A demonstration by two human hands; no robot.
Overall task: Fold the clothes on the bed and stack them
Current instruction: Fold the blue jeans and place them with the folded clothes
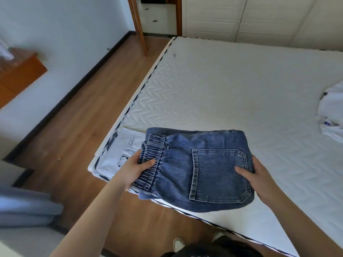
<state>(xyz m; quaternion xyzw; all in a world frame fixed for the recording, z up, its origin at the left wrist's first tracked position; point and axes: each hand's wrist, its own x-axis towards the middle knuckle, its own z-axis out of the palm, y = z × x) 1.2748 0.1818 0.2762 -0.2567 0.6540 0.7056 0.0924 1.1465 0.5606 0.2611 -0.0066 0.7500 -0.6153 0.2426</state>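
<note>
Nearest the camera: dark hair and two pale shoes (179,244) on the wooden floor (78,141), right at the mattress edge.
Jeans: folded blue jeans (196,169), back pocket up and elastic waistband to the left, held over the near corner of the bed (232,86); whether they hang just above it or already rest there I cannot tell.
Left hand: left hand (133,169) grips the bunched waistband, thumb on top and fingers curled under the layers.
Right hand: right hand (258,175) grips the opposite folded edge, thumb lying on the denim beside the pocket, fingers out of sight beneath.
Arms: both forearms reach forward and slightly inward, so the bundle sits level between them.
Stack: a folded white T-shirt (118,151) with a small panda print lies flat at the corner, partly covered by the jeans.
Step in hand: folding of the jeans looks finished; I judge this to be the placing of them on the white T-shirt.
Next move: it calls for lowering the bundle squarely over the T-shirt, edges lined up, and letting go with both hands together so the layers do not slide apart.
Left to do: a crumpled white garment (332,114) lies well apart at the right side of the bed, not yet folded.
Room: white wardrobe doors (241,17) beyond the bed, a wooden cabinet (20,75) by the left wall.
</note>
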